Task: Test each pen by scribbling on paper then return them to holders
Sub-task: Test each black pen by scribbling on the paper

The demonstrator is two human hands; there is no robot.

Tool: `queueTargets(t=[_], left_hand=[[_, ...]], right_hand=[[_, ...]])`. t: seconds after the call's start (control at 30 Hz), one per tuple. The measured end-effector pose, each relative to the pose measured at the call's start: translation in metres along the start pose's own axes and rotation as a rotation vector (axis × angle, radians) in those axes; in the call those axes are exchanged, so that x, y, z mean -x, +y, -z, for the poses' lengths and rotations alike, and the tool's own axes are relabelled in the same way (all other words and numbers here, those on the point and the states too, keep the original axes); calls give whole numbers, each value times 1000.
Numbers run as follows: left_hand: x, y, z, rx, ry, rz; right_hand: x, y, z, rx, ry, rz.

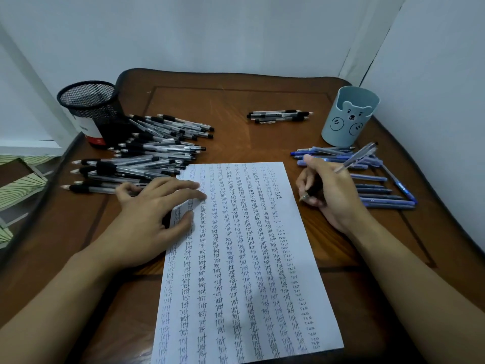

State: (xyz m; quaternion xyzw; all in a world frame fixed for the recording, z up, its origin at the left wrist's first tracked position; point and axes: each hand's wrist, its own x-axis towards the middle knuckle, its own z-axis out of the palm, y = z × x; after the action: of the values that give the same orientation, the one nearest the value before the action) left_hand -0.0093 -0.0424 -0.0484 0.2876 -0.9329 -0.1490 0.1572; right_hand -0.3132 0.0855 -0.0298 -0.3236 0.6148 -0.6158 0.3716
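A white sheet of paper covered in columns of the word "test" lies in the middle of the table. My left hand rests flat on the sheet's upper left part, fingers spread. My right hand grips a blue pen just right of the sheet, its tip down near the table. A heap of black pens lies at the left below a black mesh holder. Several blue pens lie at the right near a light blue bear holder.
A few black pens lie together at the back centre of the brown wooden table. White walls close in behind and on the right. At the left the table edge drops to a patterned floor.
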Motion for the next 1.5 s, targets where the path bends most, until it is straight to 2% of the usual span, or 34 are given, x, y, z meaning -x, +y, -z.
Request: queueTargets(t=[0.1,0.23,0.47,0.6,0.73,0.97,1.1,1.23,1.37,1.43,1.5], left_hand=[[1,-1,-1,-15,-13,11],[2,-1,-1,11,-6,2],[2,-1,3,44,66,-14],[1,-3,3,99,74,-2],[0,-8,3,130,62,12],[-1,-11,1,139,72,11],[-1,-11,1,137,75,12],[-2,-9,2,119,72,6],[-2,-8,1,119,91,3],[-2,-7,1,115,102,0],[-2,-6,1,108,112,-2]], right_hand=[[4,-4,-3,109,17,2],[3,-6,-11,309,-6,97],[-56,-47,-29,1009,-41,456],[-106,-59,-34,1258,-74,442],[-139,-51,-28,1260,-95,370],[-161,-38,-23,1290,-67,444],[-166,-31,-19,1416,-91,448],[-163,-27,-16,1458,-47,469],[-141,-24,-35,1298,-1,557],[-121,-20,-57,1129,-67,590],[-101,-16,-82,989,-205,554]])
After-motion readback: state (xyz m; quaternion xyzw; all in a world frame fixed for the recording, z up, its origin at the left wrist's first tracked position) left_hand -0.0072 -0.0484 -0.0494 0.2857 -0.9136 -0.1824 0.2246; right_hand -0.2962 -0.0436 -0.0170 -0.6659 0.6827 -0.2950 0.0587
